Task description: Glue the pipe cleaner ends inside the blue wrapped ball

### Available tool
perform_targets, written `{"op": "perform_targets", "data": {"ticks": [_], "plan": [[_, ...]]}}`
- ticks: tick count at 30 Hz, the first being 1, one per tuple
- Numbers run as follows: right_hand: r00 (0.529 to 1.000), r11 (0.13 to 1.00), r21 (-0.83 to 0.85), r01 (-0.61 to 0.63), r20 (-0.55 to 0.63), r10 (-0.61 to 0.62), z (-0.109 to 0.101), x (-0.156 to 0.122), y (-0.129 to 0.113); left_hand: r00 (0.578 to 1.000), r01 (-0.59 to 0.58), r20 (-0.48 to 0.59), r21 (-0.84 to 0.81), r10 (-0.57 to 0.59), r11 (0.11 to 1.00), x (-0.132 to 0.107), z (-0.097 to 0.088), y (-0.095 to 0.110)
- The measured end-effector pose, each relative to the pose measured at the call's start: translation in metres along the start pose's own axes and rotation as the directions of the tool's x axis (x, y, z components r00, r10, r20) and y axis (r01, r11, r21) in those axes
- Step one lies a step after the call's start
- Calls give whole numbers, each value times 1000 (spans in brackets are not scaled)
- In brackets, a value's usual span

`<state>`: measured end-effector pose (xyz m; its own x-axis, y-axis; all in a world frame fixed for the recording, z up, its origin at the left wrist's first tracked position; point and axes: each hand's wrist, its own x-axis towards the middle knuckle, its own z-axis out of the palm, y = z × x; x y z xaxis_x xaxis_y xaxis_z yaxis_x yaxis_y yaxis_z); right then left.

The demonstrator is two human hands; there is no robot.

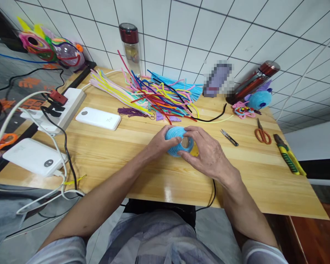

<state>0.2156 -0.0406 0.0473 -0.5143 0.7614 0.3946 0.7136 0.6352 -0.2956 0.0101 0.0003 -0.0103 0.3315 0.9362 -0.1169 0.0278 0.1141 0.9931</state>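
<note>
Left hand: the left hand [161, 142] is closing around the near-left side of the work, its thumb lying across the front and its fingers mostly hidden behind.
Right hand: the right hand [207, 152] is curving in a half-open C, thumb below and fingers above, gripping the right end.
Blue coil: the blue coil [176, 132], rounded and ridged, is sitting between both hands, low over the table [167, 176]; whether it is touching the wood is unclear. Its round opening is facing right.
Step in hand: the hands seem to be steadying and shaping the coil's rounds.
Next move: it is likely calling for light, even pressure, so that the rounds are neither slipping nor flattening.
Yellow piece: a yellow piece [195, 149] is showing partly beside the right hand.
Fuzzy stems: the mixed fuzzy stems [167, 97] are lying just beyond the hands.
Cutting tools: snips [229, 138], orange-handled scissors [263, 135] and pliers [288, 154] are resting further right.
</note>
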Motion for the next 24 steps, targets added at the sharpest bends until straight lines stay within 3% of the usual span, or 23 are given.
{"op": "perform_targets", "data": {"ticks": [3,10,19,24], "plan": [[998,999,15,-49,37,48,5,0,-5,999,-9,-31,-2,9,1000,0,-1,0],[999,999,42,-11,-33,12,8,4,-6,992,-105,-70,-16,104,994,-1,-2,2],[997,997,-68,-32,-75,27,11,-6,-15,984,-180,7,-21,180,983,-8,0,5],[995,995,-64,-82,-55,79,11,-9,-19,985,-165,34,-77,168,983,-5,1,0]]}}
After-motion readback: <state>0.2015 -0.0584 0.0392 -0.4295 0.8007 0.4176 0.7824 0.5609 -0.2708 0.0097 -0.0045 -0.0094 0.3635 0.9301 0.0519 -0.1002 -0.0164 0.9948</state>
